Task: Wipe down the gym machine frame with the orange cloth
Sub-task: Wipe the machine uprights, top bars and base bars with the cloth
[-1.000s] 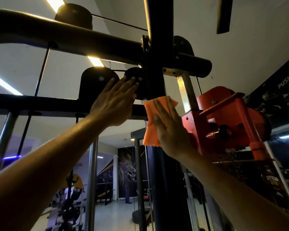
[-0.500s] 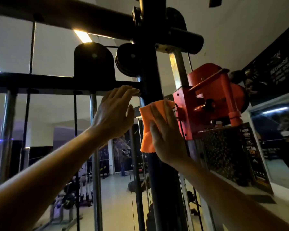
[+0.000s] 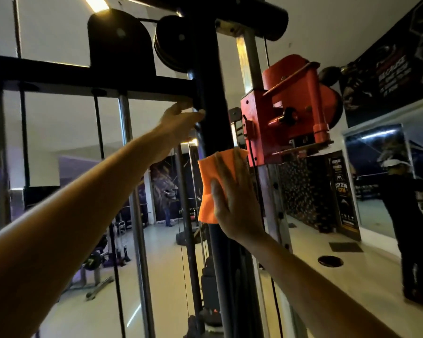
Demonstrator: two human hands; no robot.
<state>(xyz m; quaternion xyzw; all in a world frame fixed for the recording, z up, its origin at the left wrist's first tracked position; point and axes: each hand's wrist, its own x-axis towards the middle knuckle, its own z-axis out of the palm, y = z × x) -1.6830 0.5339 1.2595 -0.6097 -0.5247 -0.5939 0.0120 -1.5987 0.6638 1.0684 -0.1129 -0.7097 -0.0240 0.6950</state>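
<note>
**gymrat_07:** What's hard to see here? The whole black steel upright post of the gym machine frame is pretty much a silhouette, and its top and bottom are cut off by the picture edges.

**cablecrew:** Yeah, and the fingertips of the left hand run into that dark post right under the black horizontal crossbar, so it's tough to say exactly how they sit. The fingers look straight, touching the post, not wrapped around anything.

**gymrat_07:** And the right hand?

**cablecrew:** Flat and spread, palm pressing the folded orange cloth against the post. The hand covers most of the cloth's right half. The cloth sits just below and left of the red painted metal pulley carriage.

**gymrat_07:** The dark figure by the wall on the right is blurry, and the black wall banner with white lettering is too smeared to read.
</note>
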